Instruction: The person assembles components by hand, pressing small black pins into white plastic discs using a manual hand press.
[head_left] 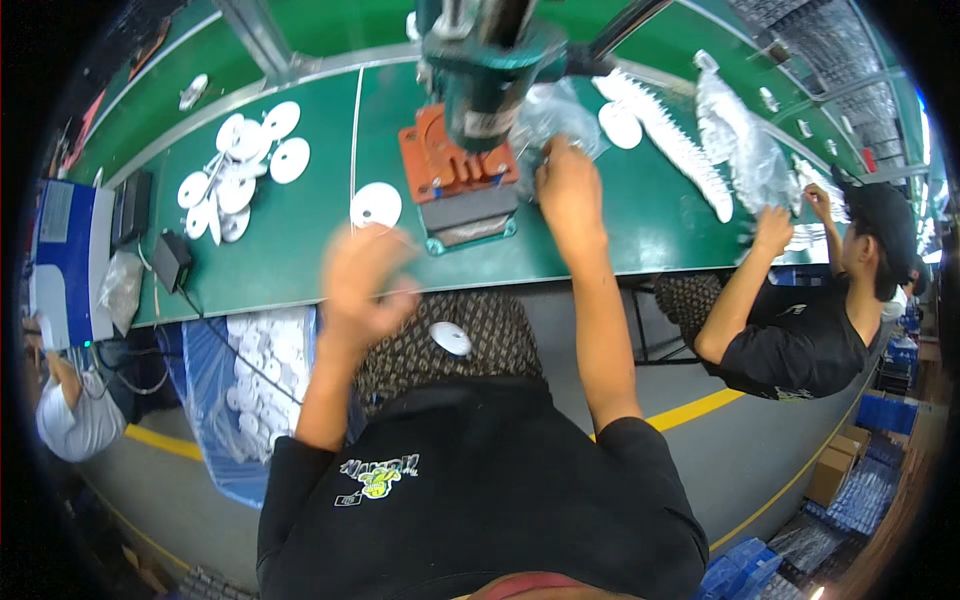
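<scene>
My left hand (368, 280), smeared by motion, is over the table's front edge, just below a white disc with a small central hole (378, 203). Its fingers are too blurred to read. My right hand (570, 188) has its fingers curled together at the edge of a clear plastic bag (562, 115); what they hold, if anything, is hidden. Between the hands stands a green press (485, 85) with an orange-red fixture (440, 165) above a dark grey block (470, 210). Another white disc (450, 338) lies on my lap.
White discs (245, 150) are heaped on the green table at left. At right are another disc (622, 125), a long stack of white parts (675, 150) and a bagged stack (735, 130). A blue-lined bin (215, 400) holds white parts. A co-worker (800, 330) sits at right.
</scene>
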